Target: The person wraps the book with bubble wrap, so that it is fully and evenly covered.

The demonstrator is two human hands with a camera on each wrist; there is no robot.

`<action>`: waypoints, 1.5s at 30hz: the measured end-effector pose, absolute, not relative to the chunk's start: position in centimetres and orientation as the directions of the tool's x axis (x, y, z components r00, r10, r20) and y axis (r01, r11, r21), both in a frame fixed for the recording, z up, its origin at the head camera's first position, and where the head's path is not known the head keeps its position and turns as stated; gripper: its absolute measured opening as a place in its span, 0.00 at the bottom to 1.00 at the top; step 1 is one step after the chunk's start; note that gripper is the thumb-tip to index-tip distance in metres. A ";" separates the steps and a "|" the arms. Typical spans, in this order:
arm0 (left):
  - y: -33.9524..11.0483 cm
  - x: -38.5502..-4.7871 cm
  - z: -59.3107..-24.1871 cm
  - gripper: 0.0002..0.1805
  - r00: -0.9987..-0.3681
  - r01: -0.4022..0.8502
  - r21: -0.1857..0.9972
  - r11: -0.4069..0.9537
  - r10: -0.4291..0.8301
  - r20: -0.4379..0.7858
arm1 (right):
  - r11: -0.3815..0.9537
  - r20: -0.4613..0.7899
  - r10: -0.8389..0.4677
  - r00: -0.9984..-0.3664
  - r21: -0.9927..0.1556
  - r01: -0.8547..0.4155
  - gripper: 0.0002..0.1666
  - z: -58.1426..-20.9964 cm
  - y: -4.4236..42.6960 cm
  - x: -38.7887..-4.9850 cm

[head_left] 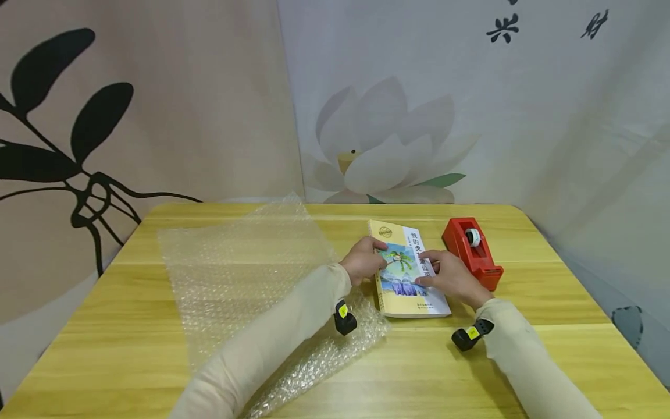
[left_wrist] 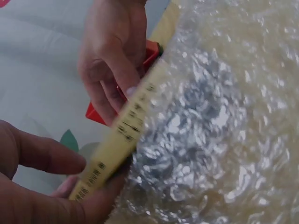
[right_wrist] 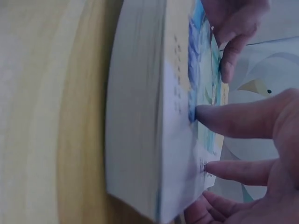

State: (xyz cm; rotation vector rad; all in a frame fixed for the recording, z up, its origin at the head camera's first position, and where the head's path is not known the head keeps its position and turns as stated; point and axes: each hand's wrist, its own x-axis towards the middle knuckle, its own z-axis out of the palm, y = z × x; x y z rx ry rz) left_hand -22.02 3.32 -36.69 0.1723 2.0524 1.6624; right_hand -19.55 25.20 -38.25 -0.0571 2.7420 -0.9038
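Observation:
A paperback book (head_left: 402,286) with a yellow and white cover and a palm-tree picture lies at the middle right. My left hand (head_left: 362,261) holds its left side; in the left wrist view, thumb and fingers close about the yellow spine (left_wrist: 124,130). On the opposite side my right hand (head_left: 454,276) grips the book. The right wrist view shows that thumb and a finger on the cover, other fingers by the edge, partly hidden. A sheet of clear bubble wrap (head_left: 246,279) spreads under the left forearm, its right corner beside the book.
A red tape dispenser (head_left: 473,253) with a roll of tape stands just right of the book, close to the right hand. The wooden table (head_left: 110,326) ends at a printed cloth backdrop (head_left: 220,105) behind.

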 end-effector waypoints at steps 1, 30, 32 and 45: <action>3.3 -22.0 -36.7 0.29 -0.875 -0.202 0.949 0.244 0.390 -0.286 | 0.802 -0.230 -0.113 -0.966 -0.595 0.048 0.40 -38.3 25.2 -19.5; 3.4 -22.1 -36.4 0.35 -0.896 -0.250 0.961 0.115 0.348 -0.275 | 0.687 -0.281 -0.149 -0.948 -0.719 0.105 0.41 -37.5 25.8 -19.2; 3.3 -22.1 -36.2 0.35 -0.894 -0.258 0.961 0.099 0.352 -0.277 | 0.669 -0.285 -0.159 -0.945 -0.735 0.110 0.42 -37.5 25.9 -19.2; 2.7 -22.1 -36.1 0.34 -0.890 -0.290 0.957 0.022 0.360 -0.278 | 0.618 -0.287 -0.147 -0.947 -0.774 0.139 0.42 -37.5 26.1 -19.3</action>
